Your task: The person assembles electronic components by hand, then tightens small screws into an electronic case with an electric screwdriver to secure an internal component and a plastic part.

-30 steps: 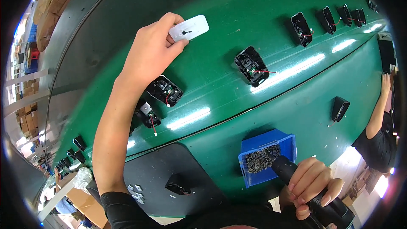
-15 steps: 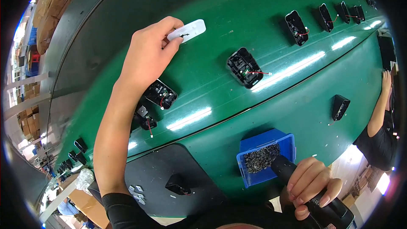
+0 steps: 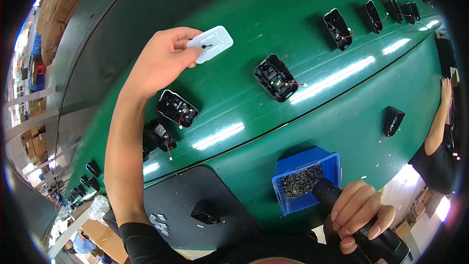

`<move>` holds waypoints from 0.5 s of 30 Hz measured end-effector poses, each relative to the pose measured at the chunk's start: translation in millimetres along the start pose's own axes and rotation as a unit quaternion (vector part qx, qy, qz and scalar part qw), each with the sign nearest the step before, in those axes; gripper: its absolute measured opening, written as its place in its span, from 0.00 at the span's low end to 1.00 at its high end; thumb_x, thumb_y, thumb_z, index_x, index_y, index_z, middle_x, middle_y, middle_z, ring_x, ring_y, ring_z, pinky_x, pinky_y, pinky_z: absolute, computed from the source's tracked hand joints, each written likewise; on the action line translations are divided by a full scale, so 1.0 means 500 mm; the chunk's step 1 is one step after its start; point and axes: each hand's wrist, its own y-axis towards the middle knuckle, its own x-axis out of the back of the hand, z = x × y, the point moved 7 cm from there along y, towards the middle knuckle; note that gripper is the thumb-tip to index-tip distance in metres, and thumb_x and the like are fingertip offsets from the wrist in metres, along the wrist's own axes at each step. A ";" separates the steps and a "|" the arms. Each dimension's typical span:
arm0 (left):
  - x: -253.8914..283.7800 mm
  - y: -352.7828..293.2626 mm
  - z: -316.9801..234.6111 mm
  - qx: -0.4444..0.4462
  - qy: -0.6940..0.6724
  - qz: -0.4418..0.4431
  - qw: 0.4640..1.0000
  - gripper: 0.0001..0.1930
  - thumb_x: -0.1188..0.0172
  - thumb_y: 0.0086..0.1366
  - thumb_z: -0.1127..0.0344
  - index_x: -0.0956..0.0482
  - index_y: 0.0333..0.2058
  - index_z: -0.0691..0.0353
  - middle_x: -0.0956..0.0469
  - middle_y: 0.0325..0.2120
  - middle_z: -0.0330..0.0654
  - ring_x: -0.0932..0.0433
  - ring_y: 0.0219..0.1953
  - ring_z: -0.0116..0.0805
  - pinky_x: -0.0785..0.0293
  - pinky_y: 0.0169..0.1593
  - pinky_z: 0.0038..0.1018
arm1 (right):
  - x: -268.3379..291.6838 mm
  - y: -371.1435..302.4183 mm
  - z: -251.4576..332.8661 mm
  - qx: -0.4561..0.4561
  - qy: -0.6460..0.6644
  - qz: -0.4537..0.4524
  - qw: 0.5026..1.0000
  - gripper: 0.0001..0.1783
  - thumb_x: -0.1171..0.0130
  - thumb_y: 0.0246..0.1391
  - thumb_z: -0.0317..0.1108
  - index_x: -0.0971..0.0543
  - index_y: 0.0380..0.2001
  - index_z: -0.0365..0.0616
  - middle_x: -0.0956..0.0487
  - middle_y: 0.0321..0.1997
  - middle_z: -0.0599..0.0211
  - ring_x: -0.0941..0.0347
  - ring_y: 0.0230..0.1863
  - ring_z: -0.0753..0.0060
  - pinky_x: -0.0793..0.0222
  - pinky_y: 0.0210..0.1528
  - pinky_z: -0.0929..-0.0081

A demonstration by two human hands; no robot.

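My left hand (image 3: 163, 58) is raised over the green belt, pinching one end of a white plastic cover (image 3: 220, 42) between thumb and fingers. A small black piece lies on the cover beside the thumb. Low on the right, my right hand (image 3: 360, 210) wraps round a black handheld power tool (image 3: 326, 193), seemingly an electric screwdriver. Its front end reaches over the near rim of a blue bin (image 3: 335, 164), and the tip cannot be made out. Many small dark screws (image 3: 300, 183) lie in the bin.
Black plastic housings with red wires, such as one housing (image 3: 276, 78), sit along the belt. A black mat (image 3: 205, 186) near me carries another dark housing (image 3: 207, 212) and several small pale metal pieces (image 3: 159, 224). On the far right, another person's hand (image 3: 446, 90) touches the table edge.
My left hand has shifted slightly left and turned the white cover so its broad face shows more. The housings on the belt have slid a little left. My right hand stays put.
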 end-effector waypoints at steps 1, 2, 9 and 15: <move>-0.002 0.000 0.001 0.000 -0.011 0.002 1.000 0.16 0.45 0.58 0.70 0.23 0.44 0.72 0.21 0.28 0.40 0.27 0.28 0.23 0.30 0.35 0.21 | 0.000 -0.001 0.000 -0.001 0.000 0.000 1.000 0.27 0.32 0.40 0.24 0.32 0.44 0.51 0.21 0.22 0.72 0.24 0.20 0.78 0.24 0.27 0.82; -0.003 0.001 0.001 0.000 -0.011 0.003 1.000 0.16 0.45 0.58 0.70 0.23 0.44 0.72 0.21 0.28 0.40 0.27 0.28 0.23 0.30 0.35 0.21 | 0.000 -0.001 0.000 -0.001 -0.002 0.002 1.000 0.27 0.32 0.40 0.24 0.32 0.44 0.51 0.21 0.23 0.72 0.24 0.20 0.78 0.24 0.27 0.82; 0.001 0.001 0.003 0.039 -0.032 -0.002 0.999 0.17 0.46 0.58 0.70 0.23 0.44 0.73 0.22 0.27 0.41 0.26 0.29 0.23 0.28 0.36 0.20 | 0.000 -0.002 0.003 0.008 -0.004 -0.006 1.000 0.27 0.32 0.40 0.24 0.32 0.44 0.51 0.21 0.22 0.72 0.24 0.20 0.78 0.25 0.27 0.83; 0.006 0.000 0.018 0.100 -0.047 -0.006 0.994 0.17 0.45 0.56 0.69 0.24 0.44 0.71 0.23 0.26 0.39 0.26 0.29 0.23 0.28 0.37 0.19 | -0.001 -0.005 0.003 0.009 -0.001 -0.015 1.000 0.27 0.32 0.39 0.24 0.32 0.44 0.50 0.21 0.22 0.73 0.24 0.20 0.78 0.25 0.27 0.83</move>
